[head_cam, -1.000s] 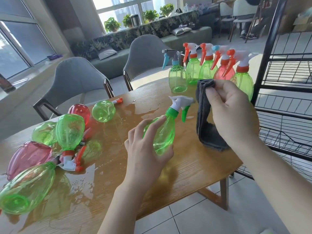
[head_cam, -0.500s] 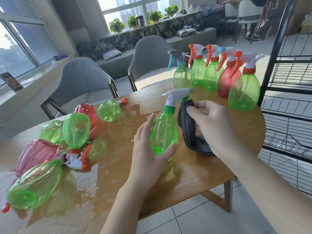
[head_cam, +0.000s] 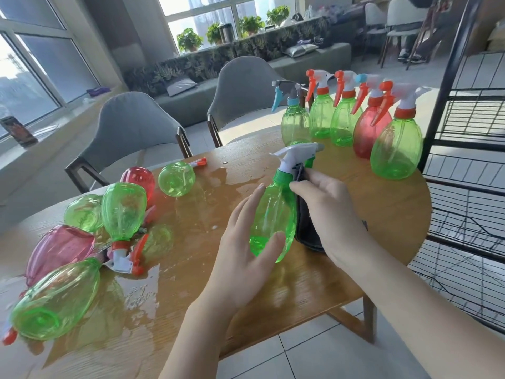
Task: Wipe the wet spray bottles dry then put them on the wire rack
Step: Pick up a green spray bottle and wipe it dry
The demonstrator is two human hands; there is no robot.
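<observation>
At frame centre, your left hand (head_cam: 246, 242) gripped the green bottle (head_cam: 273, 214) while your right hand (head_cam: 328, 212) pinched the cloth (head_cam: 307, 231), mid-wipe; racking on the wire rack (head_cam: 470, 165) likely followed.

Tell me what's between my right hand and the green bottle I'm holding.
In the head view, a dark grey cloth lies between the right hand and the green bottle.

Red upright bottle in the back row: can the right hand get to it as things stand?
Probably not yet. The right hand holds the cloth against the green bottle. The red bottle also has a taller green one close in front, so the approach looks tight.
</observation>
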